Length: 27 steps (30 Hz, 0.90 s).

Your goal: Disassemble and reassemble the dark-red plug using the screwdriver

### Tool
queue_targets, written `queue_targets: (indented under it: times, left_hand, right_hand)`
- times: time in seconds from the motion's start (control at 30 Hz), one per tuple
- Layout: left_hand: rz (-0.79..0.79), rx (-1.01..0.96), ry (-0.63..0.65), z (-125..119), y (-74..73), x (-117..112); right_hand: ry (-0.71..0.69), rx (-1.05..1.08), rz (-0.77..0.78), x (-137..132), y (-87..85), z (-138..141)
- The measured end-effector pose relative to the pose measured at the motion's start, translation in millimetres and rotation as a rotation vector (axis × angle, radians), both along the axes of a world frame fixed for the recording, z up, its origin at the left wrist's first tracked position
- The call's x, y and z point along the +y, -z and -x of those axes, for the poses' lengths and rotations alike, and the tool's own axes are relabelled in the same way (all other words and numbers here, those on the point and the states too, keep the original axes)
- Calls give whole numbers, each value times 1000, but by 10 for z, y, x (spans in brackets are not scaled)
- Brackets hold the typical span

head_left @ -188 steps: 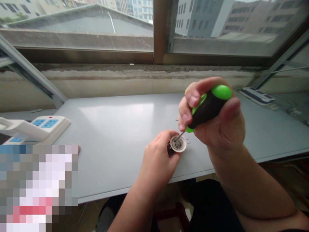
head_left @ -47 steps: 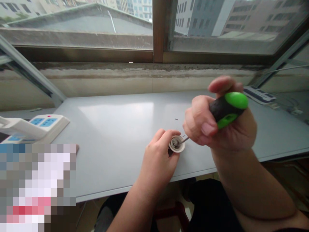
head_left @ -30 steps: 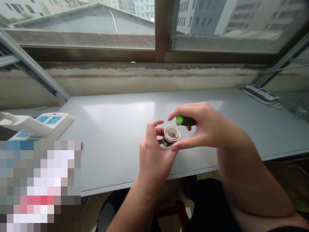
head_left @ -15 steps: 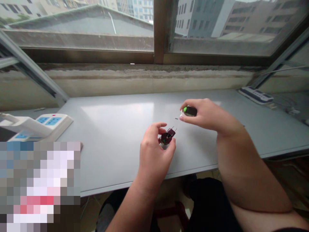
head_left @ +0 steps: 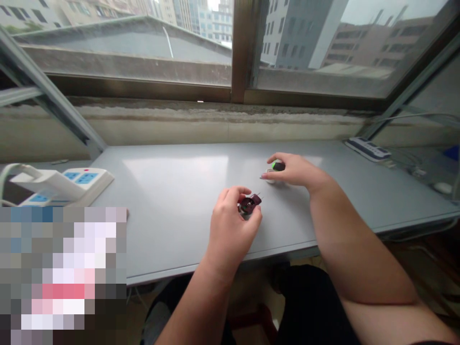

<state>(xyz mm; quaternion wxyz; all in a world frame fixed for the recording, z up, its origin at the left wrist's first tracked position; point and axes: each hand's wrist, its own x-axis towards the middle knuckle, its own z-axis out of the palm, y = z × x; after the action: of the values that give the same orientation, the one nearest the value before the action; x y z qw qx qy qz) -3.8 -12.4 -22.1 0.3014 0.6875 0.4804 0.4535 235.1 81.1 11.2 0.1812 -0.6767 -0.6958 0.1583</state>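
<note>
My left hand (head_left: 233,223) is shut around a dark maroon plug body (head_left: 249,203), whose small metal prongs point up and to the right. A little to the right, my right hand (head_left: 293,172) curls low over the grey table top (head_left: 172,201). Its fingers wrap a short screwdriver with a green and black handle (head_left: 277,166) and a small white round cap (head_left: 269,177). The fingers hide most of both, and the screwdriver's shaft does not show. The two hands are apart.
A white power strip with blue switches (head_left: 68,184) stands at the table's left end. A dark and white power strip (head_left: 367,149) lies at the far right beyond the table, by a small white object (head_left: 442,188). A window runs along the back.
The white cap is off the dark plug body and now sits with the screwdriver at my right hand. That hand has moved right and lowered toward the table, while my left hand keeps the plug.
</note>
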Motion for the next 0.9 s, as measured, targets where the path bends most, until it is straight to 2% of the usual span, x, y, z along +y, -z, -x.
queue_targets:
  times: [0.17, 0.4, 0.6, 0.77, 0.83, 0.9]
  left_hand:
    - [57, 31, -7, 17, -18, 9]
    - [44, 54, 53, 29, 16, 55]
    - [18, -8, 47, 34, 17, 53]
    - [54, -16, 56, 22, -6, 53]
    - [44, 33, 30, 25, -11, 53]
    - [42, 75, 0, 35, -13, 51]
  right_hand:
    - [226, -42, -98, 181, 72, -161]
    - [143, -98, -27, 316, 264, -253]
    - [93, -106, -45, 324, 317, -232]
    - [133, -71, -90, 316, 298, -203]
    - [197, -63, -180, 287, 232, -183]
    - [199, 15, -310, 219, 128, -139]
